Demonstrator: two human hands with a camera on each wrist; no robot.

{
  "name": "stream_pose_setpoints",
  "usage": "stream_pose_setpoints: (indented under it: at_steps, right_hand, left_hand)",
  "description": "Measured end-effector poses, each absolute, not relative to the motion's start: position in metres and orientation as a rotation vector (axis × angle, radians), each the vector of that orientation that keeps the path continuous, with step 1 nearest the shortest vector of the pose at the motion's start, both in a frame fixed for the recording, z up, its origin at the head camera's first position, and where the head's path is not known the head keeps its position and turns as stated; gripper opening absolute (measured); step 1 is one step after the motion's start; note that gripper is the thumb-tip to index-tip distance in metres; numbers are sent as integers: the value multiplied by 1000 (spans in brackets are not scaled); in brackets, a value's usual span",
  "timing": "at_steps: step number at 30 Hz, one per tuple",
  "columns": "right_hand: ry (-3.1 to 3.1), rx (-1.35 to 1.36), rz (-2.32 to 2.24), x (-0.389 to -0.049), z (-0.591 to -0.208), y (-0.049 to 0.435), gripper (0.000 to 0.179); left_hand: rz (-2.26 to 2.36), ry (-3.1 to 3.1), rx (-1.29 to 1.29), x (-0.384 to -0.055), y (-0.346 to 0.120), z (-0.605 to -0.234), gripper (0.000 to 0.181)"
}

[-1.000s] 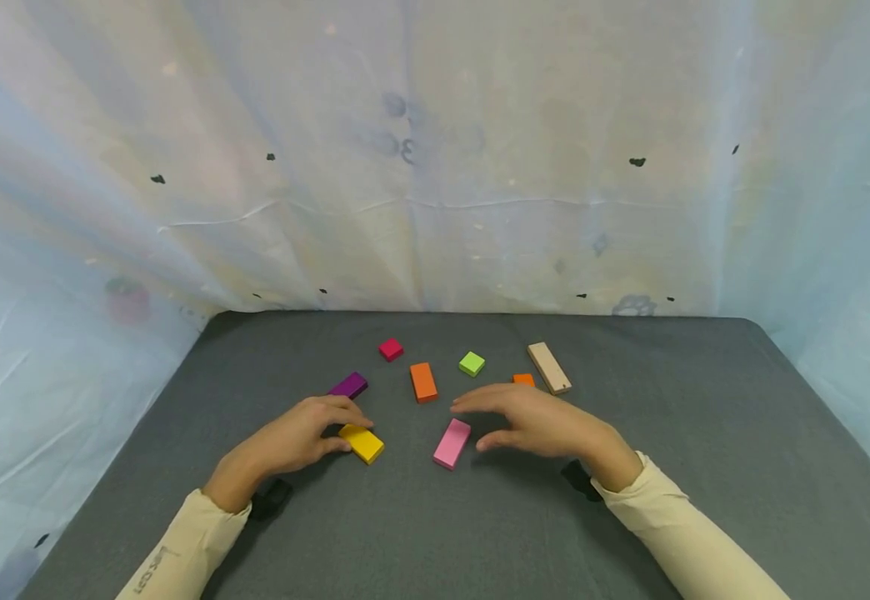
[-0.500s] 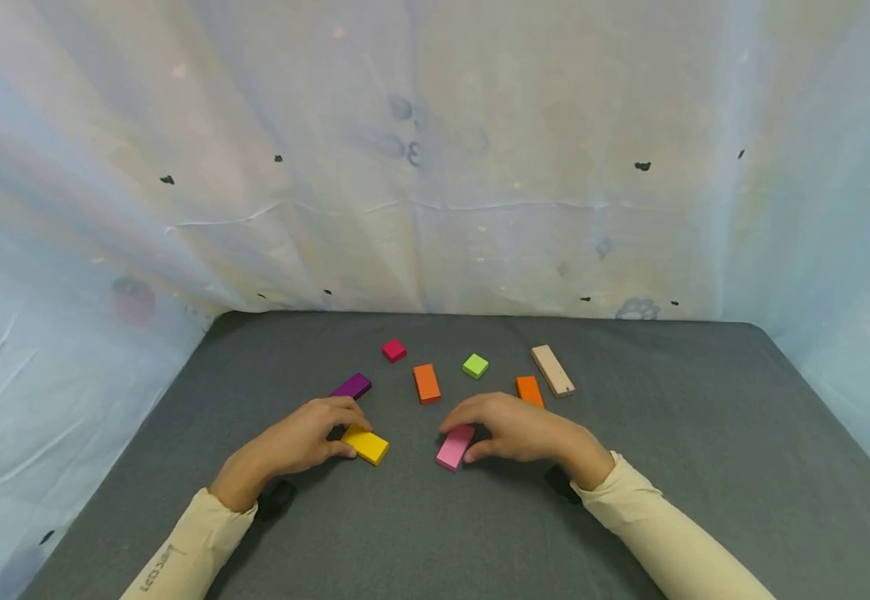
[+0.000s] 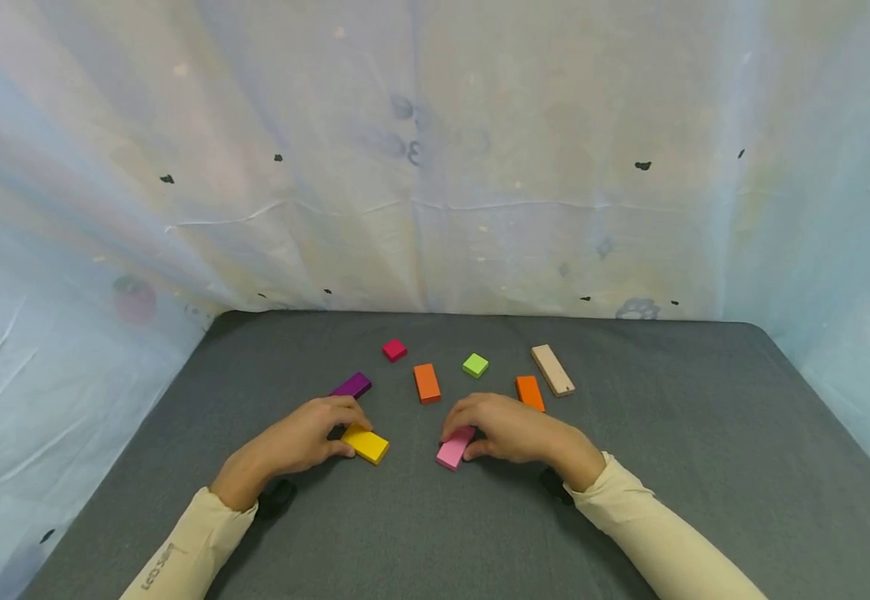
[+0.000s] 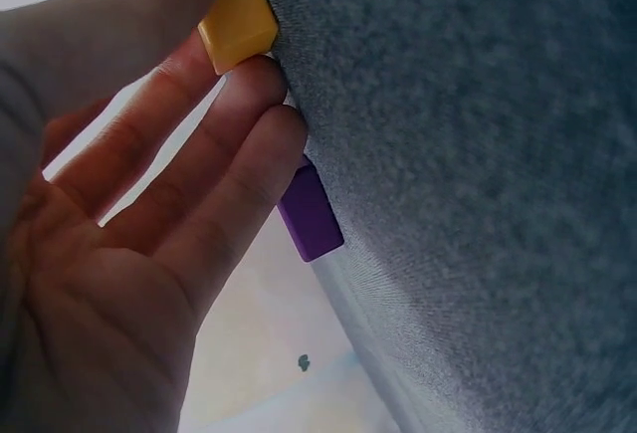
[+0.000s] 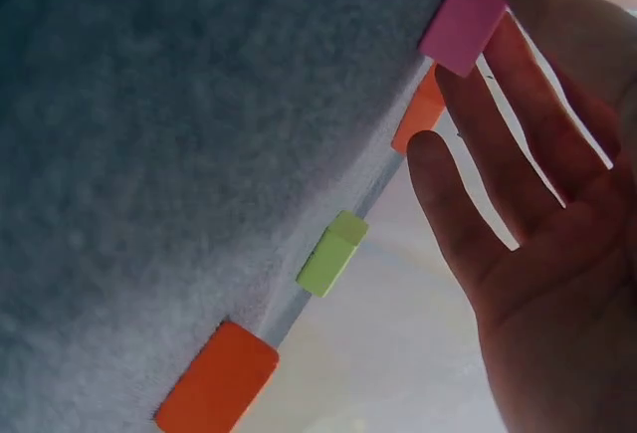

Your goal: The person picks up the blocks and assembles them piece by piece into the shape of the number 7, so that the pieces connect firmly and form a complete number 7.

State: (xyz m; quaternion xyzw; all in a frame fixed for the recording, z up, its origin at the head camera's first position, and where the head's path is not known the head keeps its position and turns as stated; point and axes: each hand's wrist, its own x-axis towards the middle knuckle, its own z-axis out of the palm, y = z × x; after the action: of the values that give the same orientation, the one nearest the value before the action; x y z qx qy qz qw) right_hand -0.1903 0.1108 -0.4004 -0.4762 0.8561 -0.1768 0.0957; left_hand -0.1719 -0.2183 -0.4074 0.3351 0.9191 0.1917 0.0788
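Observation:
My left hand (image 3: 296, 437) pinches the near-left end of a yellow block (image 3: 369, 446) between thumb and fingers; the block lies on the table. In the left wrist view, the thumb covers part of the yellow block (image 4: 239, 30), and a purple block (image 4: 312, 216) lies past the fingertips. On the other side, my right hand (image 3: 513, 429) grips a pink block (image 3: 452, 454), thumb on its right side and fingers over its far end. The right wrist view shows this pink block (image 5: 466, 23) between thumb and fingers, its upper part cut off by the frame.
Behind the hands on the dark grey table (image 3: 435, 533) lie a red block (image 3: 394, 350), an orange block (image 3: 427, 384), a green block (image 3: 476, 365), a second orange block (image 3: 530, 392) and a long wooden block (image 3: 552, 370). A pale curtain (image 3: 435, 167) hangs behind the table.
My right hand has moved left and down onto the pink block and now grips it. The left hand has stayed at the yellow block. The view has shifted slightly.

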Motion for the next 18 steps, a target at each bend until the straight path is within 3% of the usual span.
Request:
stream_pose_setpoints:
  at_steps: [18]
  right_hand:
    - [2751, -1221, -640, -173, -384, 125, 30]
  left_hand:
    - [566, 2788, 1020, -169, -217, -409, 27]
